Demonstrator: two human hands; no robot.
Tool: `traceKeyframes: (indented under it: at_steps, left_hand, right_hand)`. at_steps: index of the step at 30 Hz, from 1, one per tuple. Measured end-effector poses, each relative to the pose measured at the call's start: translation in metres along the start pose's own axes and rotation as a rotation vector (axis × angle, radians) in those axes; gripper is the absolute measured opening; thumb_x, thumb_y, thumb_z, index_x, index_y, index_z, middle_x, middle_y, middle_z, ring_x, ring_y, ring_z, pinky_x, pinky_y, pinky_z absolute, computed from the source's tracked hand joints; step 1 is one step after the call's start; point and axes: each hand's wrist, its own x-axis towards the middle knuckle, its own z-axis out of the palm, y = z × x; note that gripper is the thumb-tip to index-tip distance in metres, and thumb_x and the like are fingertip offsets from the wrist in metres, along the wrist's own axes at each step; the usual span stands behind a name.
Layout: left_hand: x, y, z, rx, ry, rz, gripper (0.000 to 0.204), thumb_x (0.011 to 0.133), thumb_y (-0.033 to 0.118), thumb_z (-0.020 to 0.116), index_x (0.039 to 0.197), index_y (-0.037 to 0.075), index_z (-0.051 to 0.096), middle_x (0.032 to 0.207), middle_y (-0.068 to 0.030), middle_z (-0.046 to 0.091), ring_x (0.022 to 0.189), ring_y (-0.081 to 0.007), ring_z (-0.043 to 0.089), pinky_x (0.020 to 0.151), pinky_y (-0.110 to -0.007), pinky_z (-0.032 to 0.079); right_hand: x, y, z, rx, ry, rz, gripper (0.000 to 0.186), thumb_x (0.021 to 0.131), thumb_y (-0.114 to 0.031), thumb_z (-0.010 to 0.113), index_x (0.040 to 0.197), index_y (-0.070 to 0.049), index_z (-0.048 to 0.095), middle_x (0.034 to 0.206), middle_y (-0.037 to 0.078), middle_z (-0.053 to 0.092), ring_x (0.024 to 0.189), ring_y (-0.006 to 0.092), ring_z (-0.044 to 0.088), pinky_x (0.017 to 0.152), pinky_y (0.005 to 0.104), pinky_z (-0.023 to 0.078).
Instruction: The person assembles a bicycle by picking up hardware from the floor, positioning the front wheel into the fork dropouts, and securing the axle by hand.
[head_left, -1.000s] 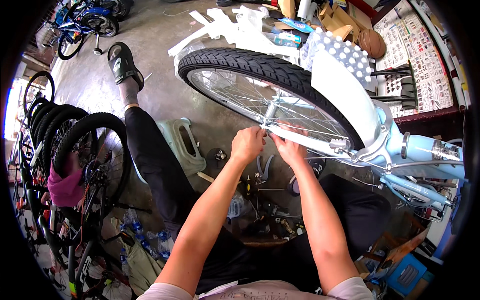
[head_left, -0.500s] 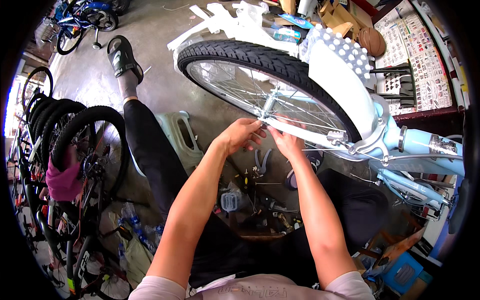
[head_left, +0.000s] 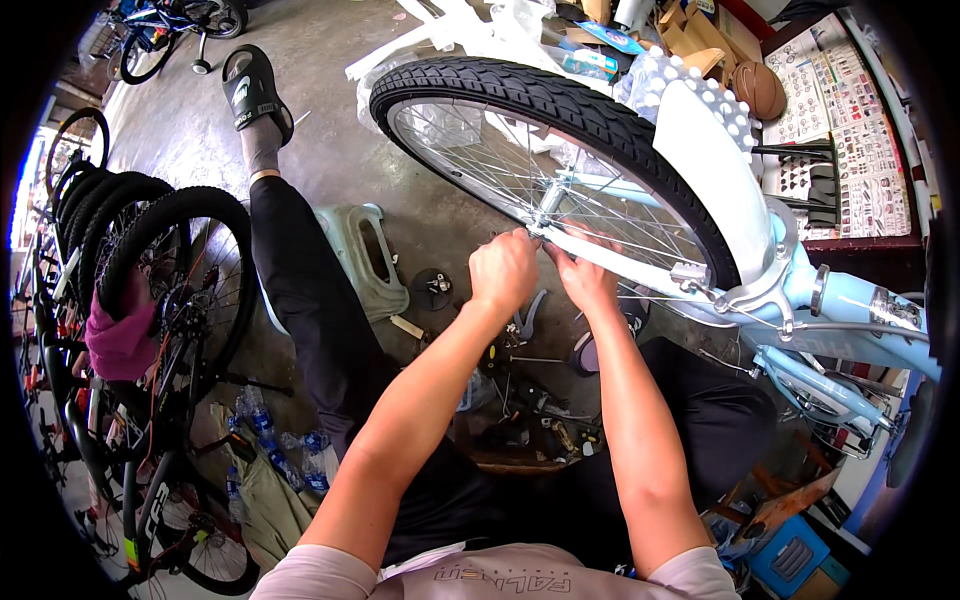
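A light-blue bicycle's front wheel, with a black tyre (head_left: 540,92) and thin spokes, tilts in front of me. Its silver hub (head_left: 549,198) sits at the end of a pale fork leg (head_left: 625,266). My left hand (head_left: 505,268) is closed in a fist against the axle end; whatever its fingers grip is hidden. Just right of it, my right hand (head_left: 585,280) wraps the lower fork leg, thumb on the near side and fingers partly behind the leg and spokes. A white mudguard (head_left: 695,150) covers the tyre's right part.
On the floor below my hands lie blue-grey handled pliers (head_left: 531,316), a screwdriver (head_left: 490,358) and small parts. A pale plastic stool (head_left: 388,298) stands by my left leg. Black bicycles, one with a pink cloth (head_left: 120,338), line the left. A basketball (head_left: 758,90) rests at back right.
My left hand has turned over and moved right, from loosely spread fingers to a closed fist at the axle. My right hand stays at the fork end. The view has shifted slightly.
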Motion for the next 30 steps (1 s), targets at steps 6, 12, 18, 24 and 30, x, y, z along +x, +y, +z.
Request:
traceKeyframes:
  at_steps: [6,12,18,24,30]
  left_hand:
    - [0.004,-0.014,-0.002,0.004,-0.075,0.137,0.027,0.1,0.029,0.058,0.097,0.003,0.064,0.094,-0.0152,0.07,0.073,-0.0275,0.07,0.06,-0.039,0.056]
    - [0.044,-0.049,-0.015,-1.169,-0.805,-0.252,0.03,0.102,0.032,0.061,0.11,0.004,0.07,0.087,0.0002,0.067,0.07,-0.0081,0.06,0.056,-0.025,0.046]
    - [0.033,-0.027,-0.02,-0.856,-0.542,-0.236,0.027,0.097,0.026,0.065,0.09,0.001,0.074,0.074,-0.0034,0.069,0.062,-0.0117,0.064,0.059,-0.024,0.052]
    - [0.024,-0.013,-0.02,-0.488,-0.364,-0.119,0.031,0.094,0.031,0.061,0.092,0.004,0.076,0.083,-0.0161,0.075,0.071,-0.0286,0.074,0.074,-0.04,0.058]
    - [0.003,0.007,-0.002,0.063,0.03,0.029,0.029,0.094,0.028,0.061,0.081,0.003,0.068,0.078,-0.0217,0.071,0.075,-0.0395,0.072,0.069,-0.049,0.057]
  right_hand:
    - [-0.003,0.006,-0.001,0.03,-0.018,0.014,0.038,0.082,-0.028,0.08,0.115,-0.014,0.069,0.115,0.005,0.072,0.107,0.0262,0.067,0.103,0.0491,0.04]
    - [-0.004,0.005,0.004,0.038,-0.015,0.015,0.041,0.083,-0.032,0.079,0.119,-0.015,0.069,0.116,0.006,0.072,0.109,0.0281,0.066,0.105,0.0497,0.039]
    - [-0.004,0.007,0.006,0.029,-0.023,0.022,0.041,0.082,-0.03,0.08,0.118,-0.016,0.069,0.115,0.004,0.072,0.106,0.0276,0.067,0.104,0.0487,0.04]
    - [-0.002,0.008,0.008,-0.035,0.03,-0.04,0.04,0.08,-0.028,0.082,0.116,-0.017,0.068,0.113,0.003,0.073,0.103,0.0271,0.068,0.101,0.0476,0.042]
    - [0.002,0.002,0.0,0.024,-0.033,0.021,0.041,0.082,-0.033,0.081,0.116,-0.016,0.068,0.112,0.004,0.073,0.103,0.0268,0.068,0.101,0.0481,0.041]
